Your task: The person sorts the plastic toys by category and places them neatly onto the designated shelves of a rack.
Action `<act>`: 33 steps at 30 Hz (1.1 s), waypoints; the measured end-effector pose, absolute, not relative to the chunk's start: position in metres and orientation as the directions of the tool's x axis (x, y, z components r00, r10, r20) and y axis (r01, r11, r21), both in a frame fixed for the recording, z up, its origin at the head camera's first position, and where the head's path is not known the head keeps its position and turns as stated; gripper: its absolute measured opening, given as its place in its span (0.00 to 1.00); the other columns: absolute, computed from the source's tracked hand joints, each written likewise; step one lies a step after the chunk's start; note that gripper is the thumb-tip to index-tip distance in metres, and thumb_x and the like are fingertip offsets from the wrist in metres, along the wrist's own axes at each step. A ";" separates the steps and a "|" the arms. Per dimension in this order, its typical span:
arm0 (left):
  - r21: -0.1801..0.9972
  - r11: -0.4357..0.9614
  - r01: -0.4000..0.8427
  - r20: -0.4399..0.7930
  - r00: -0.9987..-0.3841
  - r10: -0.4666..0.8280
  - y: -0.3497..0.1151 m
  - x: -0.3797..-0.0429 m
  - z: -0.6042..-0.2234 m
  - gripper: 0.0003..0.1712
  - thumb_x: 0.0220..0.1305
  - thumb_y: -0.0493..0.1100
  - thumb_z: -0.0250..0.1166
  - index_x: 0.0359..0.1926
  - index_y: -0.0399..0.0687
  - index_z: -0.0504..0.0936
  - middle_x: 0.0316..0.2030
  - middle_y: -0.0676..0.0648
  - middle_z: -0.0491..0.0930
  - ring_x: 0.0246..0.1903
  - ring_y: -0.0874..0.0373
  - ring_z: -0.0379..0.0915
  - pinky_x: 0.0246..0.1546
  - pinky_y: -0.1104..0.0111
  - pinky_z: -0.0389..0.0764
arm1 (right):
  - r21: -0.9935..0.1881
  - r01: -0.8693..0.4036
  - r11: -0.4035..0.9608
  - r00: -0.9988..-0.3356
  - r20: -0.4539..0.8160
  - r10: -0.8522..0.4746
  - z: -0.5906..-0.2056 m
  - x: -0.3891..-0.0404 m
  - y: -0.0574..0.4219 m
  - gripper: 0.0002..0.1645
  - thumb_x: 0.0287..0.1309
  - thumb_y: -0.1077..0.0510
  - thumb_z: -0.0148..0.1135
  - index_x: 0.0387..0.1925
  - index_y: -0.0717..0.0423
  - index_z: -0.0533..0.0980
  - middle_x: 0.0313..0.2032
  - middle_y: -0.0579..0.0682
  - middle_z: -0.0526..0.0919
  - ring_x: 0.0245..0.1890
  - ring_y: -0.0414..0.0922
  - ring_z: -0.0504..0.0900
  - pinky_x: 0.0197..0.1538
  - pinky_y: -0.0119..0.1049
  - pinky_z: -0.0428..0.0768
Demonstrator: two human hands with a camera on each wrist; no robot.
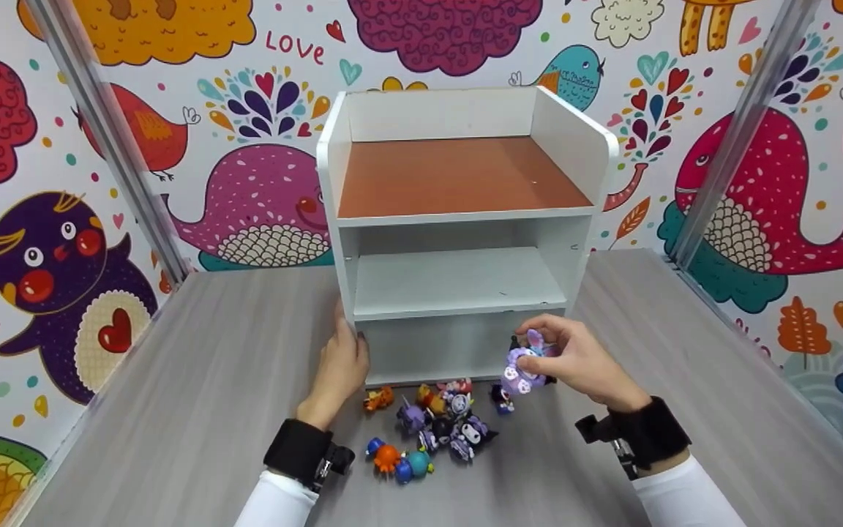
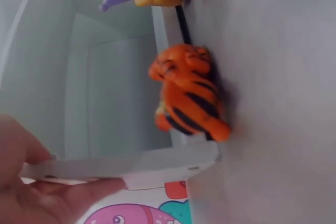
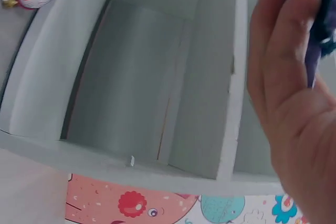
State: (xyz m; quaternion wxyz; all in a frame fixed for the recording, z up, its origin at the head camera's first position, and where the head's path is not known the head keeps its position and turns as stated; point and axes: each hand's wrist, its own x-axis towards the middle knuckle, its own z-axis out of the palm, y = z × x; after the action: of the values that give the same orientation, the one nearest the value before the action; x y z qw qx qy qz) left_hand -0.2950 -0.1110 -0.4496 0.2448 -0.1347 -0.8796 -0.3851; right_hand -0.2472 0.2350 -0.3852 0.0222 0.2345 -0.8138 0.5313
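Note:
A small white shelf unit (image 1: 458, 284) with a brown top board stands upright in the head view. My left hand (image 1: 341, 366) grips its left side panel (image 2: 136, 163), thumb on the inner side and fingers outside. In my right hand (image 1: 582, 359) a purple figurine (image 1: 524, 369) with long ears is pinched between thumb and fingers, in front of the shelf's lower right. The right wrist view shows that hand (image 3: 294, 77) with only part of the figurine. Before the shelf lies a pile of small figurines (image 1: 458, 424); an orange striped tiger figurine (image 2: 189, 95) lies near my left hand.
An octopus-like orange figurine (image 1: 386, 458) and a blue-green one (image 1: 414, 466) lie at the near edge of the pile. A dark figurine (image 1: 502, 399) sits to its right. Cartoon-printed walls (image 1: 260, 197) with metal posts (image 1: 107, 139) enclose the grey table (image 1: 231, 410).

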 end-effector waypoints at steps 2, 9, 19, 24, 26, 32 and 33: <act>0.621 0.668 0.410 0.515 -0.856 0.048 -0.111 -0.294 -0.450 0.38 0.68 0.27 0.51 0.74 0.28 0.45 0.44 0.19 0.79 0.30 0.34 0.81 0.27 0.49 0.77 | -0.864 -0.405 0.299 -0.883 0.284 -0.374 -0.382 -0.246 0.238 0.26 0.54 0.65 0.71 0.56 0.66 0.75 0.29 0.46 0.76 0.24 0.34 0.73 0.27 0.27 0.75; 0.616 0.668 0.417 0.523 -0.851 0.050 -0.113 -0.293 -0.448 0.38 0.68 0.28 0.51 0.74 0.30 0.44 0.48 0.18 0.78 0.32 0.31 0.82 0.29 0.46 0.80 | -0.906 -0.381 0.186 -0.880 0.295 -0.371 -0.370 -0.239 0.242 0.31 0.54 0.69 0.70 0.56 0.71 0.65 0.38 0.45 0.84 0.32 0.36 0.82 0.38 0.32 0.85; 0.601 0.658 0.453 0.555 -0.830 0.065 -0.113 -0.293 -0.446 0.39 0.68 0.28 0.51 0.75 0.30 0.44 0.49 0.18 0.77 0.31 0.31 0.82 0.28 0.47 0.80 | -0.772 -0.568 0.284 -0.820 0.503 -0.272 -0.337 -0.230 0.237 0.28 0.49 0.74 0.71 0.55 0.67 0.76 0.33 0.47 0.83 0.28 0.40 0.80 0.35 0.30 0.82; 0.603 0.656 0.454 0.556 -0.829 0.062 -0.112 -0.295 -0.448 0.39 0.68 0.27 0.51 0.75 0.31 0.44 0.50 0.19 0.77 0.31 0.33 0.81 0.28 0.48 0.80 | -0.682 -0.656 0.322 -0.755 0.591 -0.285 -0.307 -0.229 0.231 0.31 0.52 0.76 0.68 0.60 0.65 0.75 0.44 0.47 0.83 0.35 0.40 0.82 0.40 0.30 0.84; 0.605 0.655 0.453 0.552 -0.831 0.065 -0.112 -0.295 -0.449 0.39 0.68 0.27 0.51 0.75 0.31 0.45 0.52 0.19 0.76 0.33 0.33 0.82 0.30 0.48 0.80 | -0.664 -0.672 0.330 -0.741 0.611 -0.280 -0.297 -0.229 0.229 0.32 0.54 0.76 0.66 0.62 0.65 0.74 0.47 0.47 0.82 0.38 0.40 0.83 0.43 0.30 0.84; 0.613 0.644 0.458 0.546 -0.835 0.074 -0.111 -0.295 -0.451 0.39 0.68 0.27 0.50 0.75 0.29 0.44 0.55 0.19 0.74 0.34 0.34 0.83 0.31 0.49 0.80 | -0.644 -0.674 0.361 -0.734 0.637 -0.236 -0.275 -0.231 0.225 0.33 0.57 0.76 0.64 0.65 0.63 0.73 0.48 0.48 0.80 0.39 0.39 0.83 0.47 0.27 0.83; 0.612 0.644 0.459 0.547 -0.834 0.074 -0.111 -0.296 -0.451 0.39 0.68 0.27 0.51 0.75 0.29 0.44 0.55 0.19 0.75 0.33 0.34 0.82 0.30 0.50 0.79 | -0.640 -0.675 0.367 -0.732 0.642 -0.228 -0.271 -0.232 0.225 0.33 0.58 0.75 0.63 0.66 0.63 0.72 0.48 0.49 0.81 0.39 0.39 0.82 0.47 0.27 0.83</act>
State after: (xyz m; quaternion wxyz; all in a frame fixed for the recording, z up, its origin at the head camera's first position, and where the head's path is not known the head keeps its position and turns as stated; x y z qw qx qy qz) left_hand -0.2955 -0.1113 -0.4510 0.2446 -0.1526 -0.8730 -0.3935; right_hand -0.2318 0.2246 -0.2715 0.2302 0.2845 -0.7939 0.4855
